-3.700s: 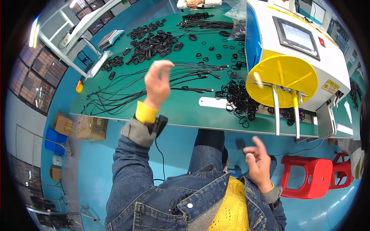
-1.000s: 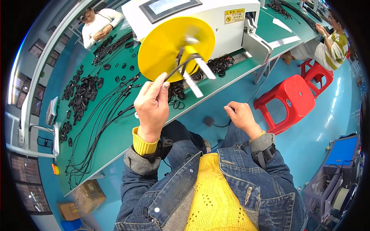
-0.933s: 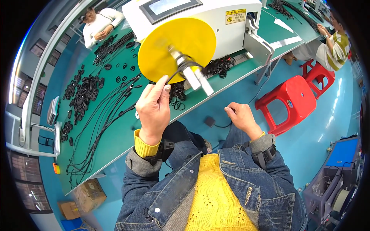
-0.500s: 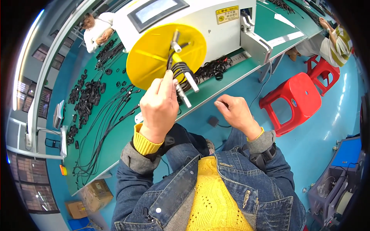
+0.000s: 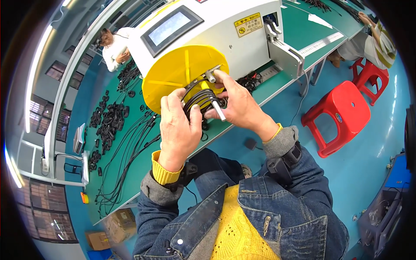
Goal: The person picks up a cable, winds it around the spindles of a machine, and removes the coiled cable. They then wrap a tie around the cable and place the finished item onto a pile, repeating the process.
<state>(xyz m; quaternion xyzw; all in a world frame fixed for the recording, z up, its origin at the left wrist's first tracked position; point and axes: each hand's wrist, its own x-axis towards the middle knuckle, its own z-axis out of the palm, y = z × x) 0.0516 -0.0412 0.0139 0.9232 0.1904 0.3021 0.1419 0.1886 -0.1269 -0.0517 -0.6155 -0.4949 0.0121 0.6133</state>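
A coil of black cable [image 5: 198,100] sits around the winding pegs at the front of a yellow disc [image 5: 167,80]. My left hand [image 5: 180,130] is at the coil's left side, its fingers and thumb curled round the cable loops. From the right, my right hand [image 5: 242,106] grips the coil, thumb below and fingers near the upper metal peg [image 5: 210,77]. A pale peg [image 5: 219,112] sticks out between my hands toward me. Part of the coil is hidden behind my fingers.
The disc is on a white winding machine [image 5: 247,43] with a screen [image 5: 171,28]. Loose cables [image 5: 125,160] and black parts [image 5: 112,121] lie on the green table [image 5: 97,199]. Red stools [image 5: 340,117] stand at right. One person [image 5: 117,50] is at far left, another [image 5: 375,43] at far right.
My right hand has come up and left from beside the table to the coil. My left hand has shifted from pinching at the pegs to curling round the loops. The disc has turned.
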